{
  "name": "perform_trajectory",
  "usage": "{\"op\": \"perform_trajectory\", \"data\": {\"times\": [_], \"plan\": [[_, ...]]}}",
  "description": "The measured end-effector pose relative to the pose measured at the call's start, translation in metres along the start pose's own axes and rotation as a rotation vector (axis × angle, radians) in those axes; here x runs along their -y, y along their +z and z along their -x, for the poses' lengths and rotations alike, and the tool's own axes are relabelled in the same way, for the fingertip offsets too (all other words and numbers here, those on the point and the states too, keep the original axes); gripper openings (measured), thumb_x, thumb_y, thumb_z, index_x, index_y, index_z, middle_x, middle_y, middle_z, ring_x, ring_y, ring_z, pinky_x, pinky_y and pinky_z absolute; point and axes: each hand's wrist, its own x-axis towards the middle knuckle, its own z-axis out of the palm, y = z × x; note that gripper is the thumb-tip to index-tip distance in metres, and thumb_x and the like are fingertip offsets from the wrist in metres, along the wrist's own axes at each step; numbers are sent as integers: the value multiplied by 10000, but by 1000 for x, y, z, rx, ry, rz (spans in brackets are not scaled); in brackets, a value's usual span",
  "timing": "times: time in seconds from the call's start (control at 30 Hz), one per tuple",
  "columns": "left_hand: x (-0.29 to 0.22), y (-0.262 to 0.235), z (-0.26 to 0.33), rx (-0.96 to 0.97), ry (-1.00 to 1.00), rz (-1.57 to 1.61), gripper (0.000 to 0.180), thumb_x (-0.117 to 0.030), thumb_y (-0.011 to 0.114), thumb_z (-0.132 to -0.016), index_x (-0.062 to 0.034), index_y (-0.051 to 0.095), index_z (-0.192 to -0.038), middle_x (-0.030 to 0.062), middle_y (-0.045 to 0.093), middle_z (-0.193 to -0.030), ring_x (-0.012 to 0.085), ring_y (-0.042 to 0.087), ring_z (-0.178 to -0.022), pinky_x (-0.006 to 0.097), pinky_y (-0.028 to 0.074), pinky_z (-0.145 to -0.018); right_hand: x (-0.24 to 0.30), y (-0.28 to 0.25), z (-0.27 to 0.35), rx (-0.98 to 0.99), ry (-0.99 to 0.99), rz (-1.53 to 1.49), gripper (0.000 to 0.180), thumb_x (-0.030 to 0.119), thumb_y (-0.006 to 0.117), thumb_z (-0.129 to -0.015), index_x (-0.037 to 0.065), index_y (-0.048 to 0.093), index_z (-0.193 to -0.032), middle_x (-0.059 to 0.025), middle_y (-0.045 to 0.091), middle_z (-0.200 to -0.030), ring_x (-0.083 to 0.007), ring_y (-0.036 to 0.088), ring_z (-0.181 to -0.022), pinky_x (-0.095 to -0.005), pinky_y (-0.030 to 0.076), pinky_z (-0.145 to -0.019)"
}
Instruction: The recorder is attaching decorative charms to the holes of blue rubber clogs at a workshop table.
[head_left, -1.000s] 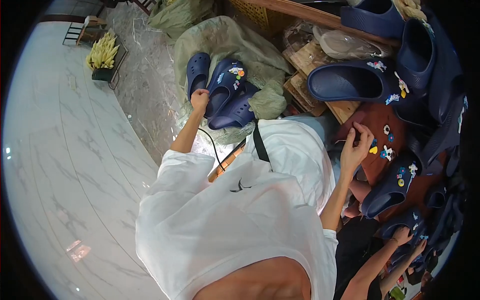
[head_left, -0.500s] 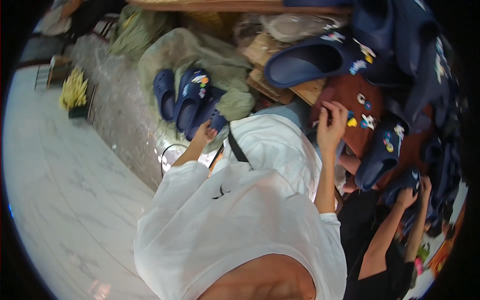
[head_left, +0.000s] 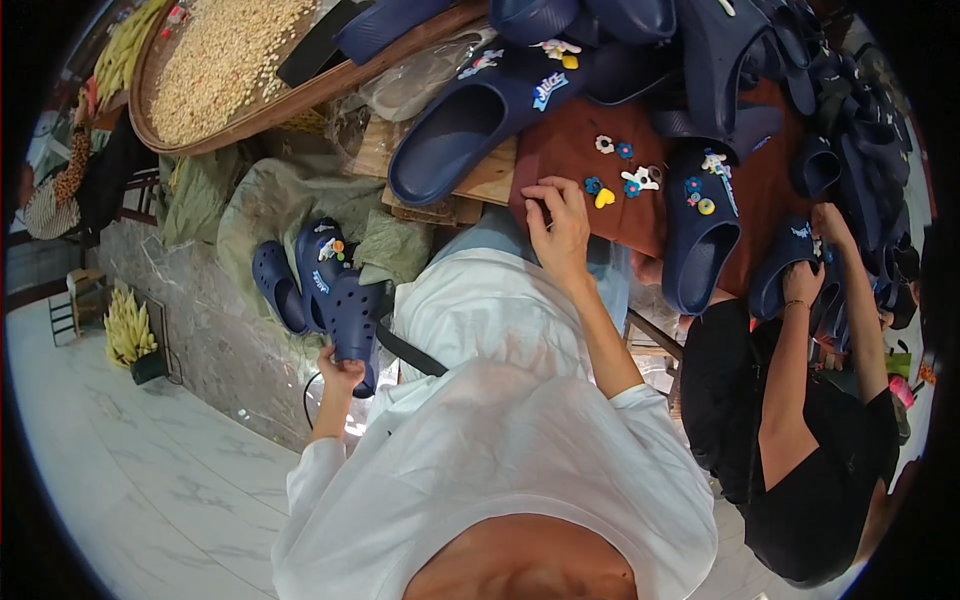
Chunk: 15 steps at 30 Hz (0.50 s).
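Observation:
My left hand (head_left: 343, 370) grips the heel end of a plain navy clog (head_left: 352, 310) at the left of my lap. Just beyond it, a navy clog with charms (head_left: 316, 262) and another plain navy clog (head_left: 277, 287) rest on green sacking (head_left: 265, 195). My right hand (head_left: 558, 225) hovers at the near edge of a brown cloth (head_left: 560, 140). Its fingers are loosely bent and apart, with nothing visible in them. Close to it on the cloth lie a yellow charm (head_left: 604, 199), a white charm (head_left: 645, 178) and several flower charms.
A large charmed clog (head_left: 450, 135) lies on boards beyond my right hand; another charmed clog (head_left: 703, 255) is to its right. More navy clogs (head_left: 870, 180) are piled at the right, where a co-worker in black (head_left: 800, 430) handles one. A round tray (head_left: 225, 75) of pale kernels stands far left.
The view has swung, shifting the scene leftward and bringing the round tray into sight. My left hand now has the plain clog raised from beside the others. My right hand stays near the loose charms.

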Motion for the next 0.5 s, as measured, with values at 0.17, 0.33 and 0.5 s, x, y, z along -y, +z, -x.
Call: {"op": "perform_trajectory", "data": {"times": [0.17, 0.33, 0.5], "plan": [[-1, 10, 42, 71, 419, 210, 334, -224, 603, -699, -81, 584, -1001, 83, 656, -1020, 236, 655, -847, 360, 519, -755, -2, 0, 1, -9, -14, -16, 118, 54, 631, -816, 58, 648, -933, -113, 571, -1027, -312, 550, -953, -394, 461, -808], [-18, 45, 89, 218, 684, 283, 410, -200, 636, -691, -45, 586, -1067, 124, 639, -1112, 300, 633, -1000, 431, 492, -914, -2, -6, 2, 11, -25, -50, 114, 48, 629, -822, 46, 645, -935, -110, 579, -1033, -306, 555, -955, -380, 461, -812], [12, 127, 160, 414, 655, 208, 383, -170, 607, -740, -17, 573, -1089, 152, 627, -1157, 333, 612, -1070, 482, 462, -994, -5, -26, 6, 4, 107, -210, 122, 20, 613, -833, 38, 644, -951, -114, 598, -1011, -288, 578, -937, -363, 467, -800]]}}
